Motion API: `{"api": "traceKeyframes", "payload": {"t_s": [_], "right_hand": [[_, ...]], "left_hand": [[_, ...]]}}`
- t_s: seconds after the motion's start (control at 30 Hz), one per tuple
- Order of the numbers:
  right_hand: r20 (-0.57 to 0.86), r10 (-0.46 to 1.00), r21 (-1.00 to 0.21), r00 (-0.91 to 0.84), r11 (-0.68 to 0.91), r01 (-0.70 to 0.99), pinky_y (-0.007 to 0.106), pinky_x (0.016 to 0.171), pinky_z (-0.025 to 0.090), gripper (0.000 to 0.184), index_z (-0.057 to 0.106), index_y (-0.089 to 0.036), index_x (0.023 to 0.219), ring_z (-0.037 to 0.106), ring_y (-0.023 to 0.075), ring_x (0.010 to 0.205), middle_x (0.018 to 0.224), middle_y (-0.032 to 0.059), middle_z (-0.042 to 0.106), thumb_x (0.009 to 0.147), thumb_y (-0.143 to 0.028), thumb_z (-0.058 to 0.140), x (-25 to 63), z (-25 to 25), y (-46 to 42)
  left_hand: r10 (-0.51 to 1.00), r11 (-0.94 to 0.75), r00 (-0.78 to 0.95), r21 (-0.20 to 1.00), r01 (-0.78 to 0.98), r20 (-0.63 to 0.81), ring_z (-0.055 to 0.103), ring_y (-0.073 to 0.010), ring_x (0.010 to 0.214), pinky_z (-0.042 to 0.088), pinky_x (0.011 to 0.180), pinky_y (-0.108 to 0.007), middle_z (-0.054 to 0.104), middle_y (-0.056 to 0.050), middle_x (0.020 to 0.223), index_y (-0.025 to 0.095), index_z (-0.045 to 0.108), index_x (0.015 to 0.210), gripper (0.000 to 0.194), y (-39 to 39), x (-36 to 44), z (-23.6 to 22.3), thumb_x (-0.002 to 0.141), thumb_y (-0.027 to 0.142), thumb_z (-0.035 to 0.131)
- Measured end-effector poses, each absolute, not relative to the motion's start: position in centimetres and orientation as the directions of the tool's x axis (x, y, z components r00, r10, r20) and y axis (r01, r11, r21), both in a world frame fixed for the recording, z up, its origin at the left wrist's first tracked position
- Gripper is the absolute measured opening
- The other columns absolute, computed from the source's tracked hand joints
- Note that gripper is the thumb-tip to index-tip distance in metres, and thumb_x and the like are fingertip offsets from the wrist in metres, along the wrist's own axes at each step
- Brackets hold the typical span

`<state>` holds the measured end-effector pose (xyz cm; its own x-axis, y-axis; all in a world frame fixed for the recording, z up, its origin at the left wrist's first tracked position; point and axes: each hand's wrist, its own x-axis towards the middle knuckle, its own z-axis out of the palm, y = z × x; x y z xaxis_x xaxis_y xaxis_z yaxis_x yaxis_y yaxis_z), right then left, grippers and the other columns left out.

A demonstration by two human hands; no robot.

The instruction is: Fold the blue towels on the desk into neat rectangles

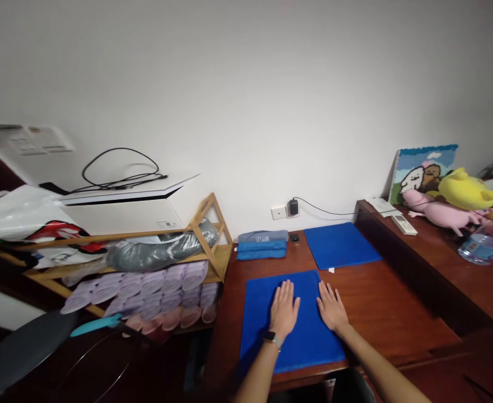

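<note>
A blue towel (258,313) lies spread flat on the dark wooden table (380,302) in front of me. My left hand (283,309) rests flat on its middle, fingers stretched out, with a watch on the wrist. My right hand (331,306) lies flat beside it on the towel's right edge, fingers also out. Neither hand holds anything. A second blue towel (341,244) lies flat farther back. A small stack of folded blue and grey towels (262,245) sits by the wall.
A bamboo rack (212,246) with slippers and bags stands to the left. A raised wooden ledge (439,263) on the right carries plush toys (460,198), a remote (404,224) and a water bottle (483,243). A charger (294,207) is plugged into the wall.
</note>
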<state>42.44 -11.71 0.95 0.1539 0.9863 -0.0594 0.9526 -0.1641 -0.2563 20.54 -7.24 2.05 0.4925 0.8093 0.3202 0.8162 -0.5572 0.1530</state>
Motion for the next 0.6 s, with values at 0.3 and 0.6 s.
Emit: {"api": "traceKeyframes", "payload": {"t_s": [0.3, 0.6], "right_hand": [[-0.004, 0.999, -0.195, 0.033, -0.033, 0.98, 0.052, 0.13, 0.013, 0.066, 0.024, -0.024, 0.165, 0.012, 0.0268, 0.161, 0.173, 0.0011, 0.017, 0.1, -0.026, 0.031, 42.4, 1.1, -12.4], [-0.041, 0.995, -0.288, 0.091, -0.1, 0.952, 0.05, 0.131, 0.011, 0.064, 0.019, -0.015, 0.166, 0.014, 0.0243, 0.161, 0.173, 0.0012, 0.018, 0.106, -0.037, 0.017, 42.3, 1.3, -12.1]], "left_hand": [[0.798, -0.6, 0.581, 0.288, 0.746, 0.158, 0.024, -0.0214, 0.159, 0.024, 0.131, -0.046, 0.029, -0.006, 0.171, 0.018, 0.025, 0.166, 0.063, -9.5, 30.0, 0.9, 0.11, 0.046, 0.015], [0.869, -0.494, 0.484, 0.194, 0.847, 0.101, 0.027, -0.0256, 0.158, 0.026, 0.13, -0.05, 0.031, -0.008, 0.17, 0.018, 0.028, 0.165, 0.069, -7.9, 20.6, 1.0, 0.108, 0.055, 0.021]]}}
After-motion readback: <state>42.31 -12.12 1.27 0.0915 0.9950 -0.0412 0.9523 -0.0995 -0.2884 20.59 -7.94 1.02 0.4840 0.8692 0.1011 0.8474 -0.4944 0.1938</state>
